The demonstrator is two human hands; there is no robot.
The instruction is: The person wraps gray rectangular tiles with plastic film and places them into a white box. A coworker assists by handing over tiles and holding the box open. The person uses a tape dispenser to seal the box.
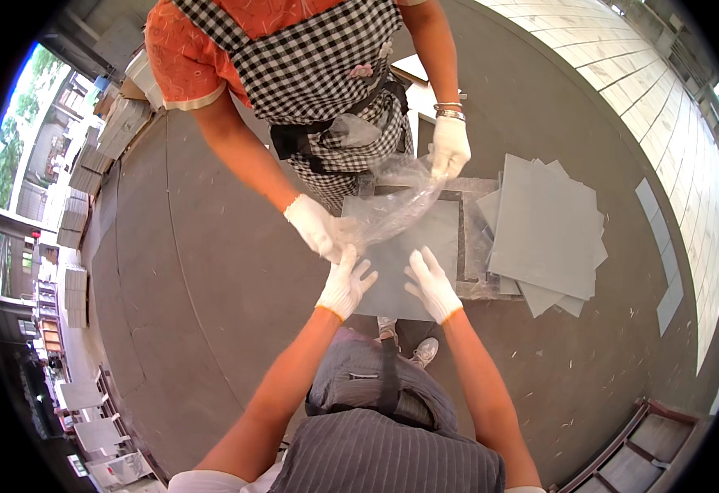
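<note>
The grey tile (pixel 413 263) lay flat on the bench (pixel 211 271). My left hand (pixel 344 283) and right hand (pixel 433 285) rested on it, fingers spread open. A co-worker's gloved hands (pixel 314 228) held a clear plastic bag (pixel 392 205), apparently empty, above it, beside stacked tiles (pixel 544 230).

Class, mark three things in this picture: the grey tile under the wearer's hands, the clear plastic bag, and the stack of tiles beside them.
Grey tile (pixel 425 238), head view, bare top face.
Plastic bag (pixel 392 205), head view, crumpled middle.
Tile stack (pixel 544 226), head view, top tile's centre.
</note>
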